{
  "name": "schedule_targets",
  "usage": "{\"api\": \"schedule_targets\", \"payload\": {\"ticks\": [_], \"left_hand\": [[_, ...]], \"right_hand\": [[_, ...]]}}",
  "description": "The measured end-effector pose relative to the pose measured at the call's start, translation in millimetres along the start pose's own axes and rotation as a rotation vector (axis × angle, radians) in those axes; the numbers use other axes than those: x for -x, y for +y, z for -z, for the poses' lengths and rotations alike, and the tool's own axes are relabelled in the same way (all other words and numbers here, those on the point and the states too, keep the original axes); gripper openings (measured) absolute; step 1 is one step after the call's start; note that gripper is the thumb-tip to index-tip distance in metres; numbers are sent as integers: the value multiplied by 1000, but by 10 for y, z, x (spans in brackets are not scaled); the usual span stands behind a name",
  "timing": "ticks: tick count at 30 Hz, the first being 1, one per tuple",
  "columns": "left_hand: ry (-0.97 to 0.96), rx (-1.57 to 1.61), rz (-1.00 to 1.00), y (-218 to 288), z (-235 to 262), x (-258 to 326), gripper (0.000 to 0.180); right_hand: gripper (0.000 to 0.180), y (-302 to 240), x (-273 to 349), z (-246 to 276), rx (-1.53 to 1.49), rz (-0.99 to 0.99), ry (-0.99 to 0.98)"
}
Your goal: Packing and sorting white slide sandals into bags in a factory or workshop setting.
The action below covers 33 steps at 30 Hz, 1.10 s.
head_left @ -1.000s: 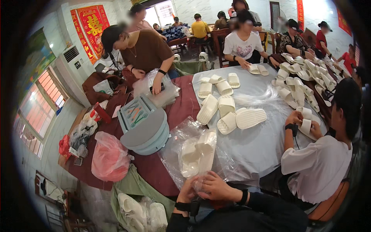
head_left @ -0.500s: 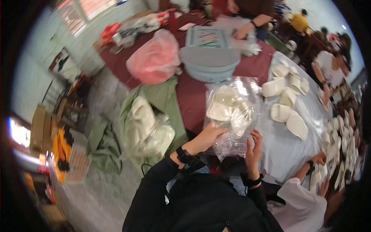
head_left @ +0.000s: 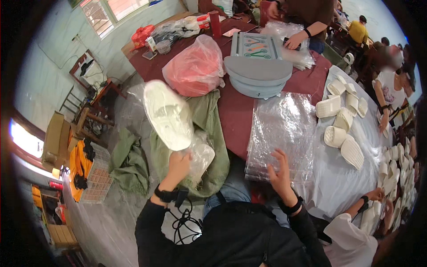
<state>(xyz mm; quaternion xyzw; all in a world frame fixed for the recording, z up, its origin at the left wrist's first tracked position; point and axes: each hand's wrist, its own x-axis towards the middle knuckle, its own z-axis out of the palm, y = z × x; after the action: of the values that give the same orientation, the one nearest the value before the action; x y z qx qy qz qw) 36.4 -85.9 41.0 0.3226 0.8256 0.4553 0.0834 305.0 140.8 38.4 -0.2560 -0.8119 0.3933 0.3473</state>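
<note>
My left hand (head_left: pixel 178 167) is closed on the lower end of a clear bag of white slippers (head_left: pixel 168 115), held up over a green sack (head_left: pixel 213 147). Inside the sack's mouth another bagged white slipper (head_left: pixel 202 158) shows. At the right, my right hand (head_left: pixel 281 172) is open with its fingers spread and nothing in it. Flat clear plastic bags (head_left: pixel 280 129) lie in a stack just beyond it on the table edge; whether the fingers touch them I cannot tell.
Loose white slippers (head_left: pixel 343 119) lie on a plastic-covered table (head_left: pixel 322 178) at right. Beyond the bags stand a grey-blue round-fronted case (head_left: pixel 258 73) and a pink bag (head_left: pixel 194 66). A co-worker's hand (head_left: pixel 294 42) rests on clear bags at the back. Another person's sleeve (head_left: pixel 349 236) is close at right.
The bagged slippers have gone from the plastic stack to the left, over the green sack, in my left hand. My right hand stays open near the stack. The view has shifted slightly.
</note>
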Motion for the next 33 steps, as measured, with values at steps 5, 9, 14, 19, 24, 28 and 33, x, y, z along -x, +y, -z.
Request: {"api": "schedule_targets", "payload": {"ticks": [5, 9, 14, 19, 24, 28, 33], "left_hand": [[-180, 204, 321, -37, 193, 281, 18], [-192, 550, 496, 289, 186, 318, 16], [-298, 699, 577, -51, 139, 318, 34], [-65, 1006, 633, -191, 79, 264, 29], [-131, 750, 669, -12, 272, 313, 10], [-99, 592, 710, -128, 310, 342, 14], [-291, -169, 112, -444, 332, 283, 39]], "right_hand": [[37, -48, -143, -446, -15, 35, -282], [35, -66, -361, -979, -196, 37, -454], [32, 4, -488, -1683, 4, 132, -395], [31, 186, -557, -1925, 460, 500, -426], [38, 311, -557, -2128, 576, 886, -450], [40, 220, -557, -2141, 581, 738, -559], [35, 294, -564, -2155, 715, 814, -365]]}}
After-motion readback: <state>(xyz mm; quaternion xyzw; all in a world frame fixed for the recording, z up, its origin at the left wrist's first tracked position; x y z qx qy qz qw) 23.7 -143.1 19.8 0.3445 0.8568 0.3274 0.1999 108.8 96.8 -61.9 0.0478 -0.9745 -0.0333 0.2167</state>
